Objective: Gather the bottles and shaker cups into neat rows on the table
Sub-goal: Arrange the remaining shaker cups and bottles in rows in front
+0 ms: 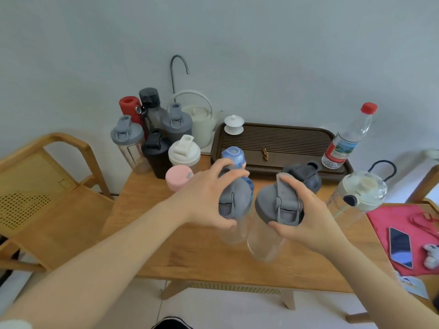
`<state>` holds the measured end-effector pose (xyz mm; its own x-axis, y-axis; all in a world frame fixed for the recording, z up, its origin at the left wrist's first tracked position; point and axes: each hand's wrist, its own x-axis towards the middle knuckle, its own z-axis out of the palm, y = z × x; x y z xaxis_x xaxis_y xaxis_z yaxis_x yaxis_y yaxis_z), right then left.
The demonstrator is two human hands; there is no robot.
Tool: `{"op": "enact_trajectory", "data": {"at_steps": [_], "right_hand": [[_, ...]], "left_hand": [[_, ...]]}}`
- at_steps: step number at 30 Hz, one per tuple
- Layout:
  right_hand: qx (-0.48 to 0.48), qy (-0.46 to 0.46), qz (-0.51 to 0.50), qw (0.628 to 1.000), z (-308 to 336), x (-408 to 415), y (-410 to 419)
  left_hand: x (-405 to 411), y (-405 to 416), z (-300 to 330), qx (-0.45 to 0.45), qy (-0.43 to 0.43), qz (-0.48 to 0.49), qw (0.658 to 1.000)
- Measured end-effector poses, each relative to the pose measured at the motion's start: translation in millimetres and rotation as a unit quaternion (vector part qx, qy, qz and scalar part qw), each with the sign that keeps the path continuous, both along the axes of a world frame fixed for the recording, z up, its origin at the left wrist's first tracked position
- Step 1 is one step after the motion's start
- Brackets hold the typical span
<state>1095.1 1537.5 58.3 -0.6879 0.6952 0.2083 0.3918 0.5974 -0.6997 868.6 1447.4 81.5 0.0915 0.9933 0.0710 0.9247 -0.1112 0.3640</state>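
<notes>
Both hands are gripping grey-lidded clear cups by the lid, over the table in front of the tea tray: left hand on the left cup, right hand on the right cup. I'd be keeping them vertical and setting them down beside the group left of the tray. The right cup's axis is tilting, base swinging toward the camera.

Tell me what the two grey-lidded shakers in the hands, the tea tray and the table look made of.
Clear grey-lidded shaker in the left hand and clear grey-lidded shaker in the right hand: likely plastic, see-through walls, matte lids. Dark brown slatted tea tray: wood or bamboo, perhaps resin; ribbed, low sheen. Light wooden table: wood or veneer, visible grain, smooth satin finish.
</notes>
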Motion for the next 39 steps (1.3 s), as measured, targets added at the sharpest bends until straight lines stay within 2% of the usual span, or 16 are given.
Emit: {"op": "enact_trajectory", "data": {"at_steps": [4,8,13,17,24,30,34,39], "right_hand": [[-0.001,0.112,-0.009,0.994,51,-32,9],[0.015,0.139,-0.027,0.990,86,-72,24],[0.027,0.097,-0.032,0.994,101,-93,34],[0.019,0.050,-0.027,0.998,83,-91,26],[0.006,-0.010,0.006,1.000,44,-71,6],[0.040,-0.093,0.029,0.994,-18,-59,-20],[0.031,-0.094,0.052,0.994,-42,-54,-27],[0.039,-0.147,0.066,0.986,-38,-55,-22]], "left_hand": [[-31,-1,50,0.059,-0.076,0.012,0.995],[-61,6,78,0.082,-0.087,0.014,0.993],[-66,1,48,0.019,0.018,-0.047,0.999],[-64,-3,9,-0.029,0.069,-0.068,0.995],[-52,-14,-22,-0.103,0.157,-0.073,0.979],[-48,-23,-40,-0.078,0.151,-0.023,0.985],[-48,-26,-41,-0.079,0.149,0.000,0.986],[-48,-17,-19,-0.079,0.046,0.025,0.996]]}}
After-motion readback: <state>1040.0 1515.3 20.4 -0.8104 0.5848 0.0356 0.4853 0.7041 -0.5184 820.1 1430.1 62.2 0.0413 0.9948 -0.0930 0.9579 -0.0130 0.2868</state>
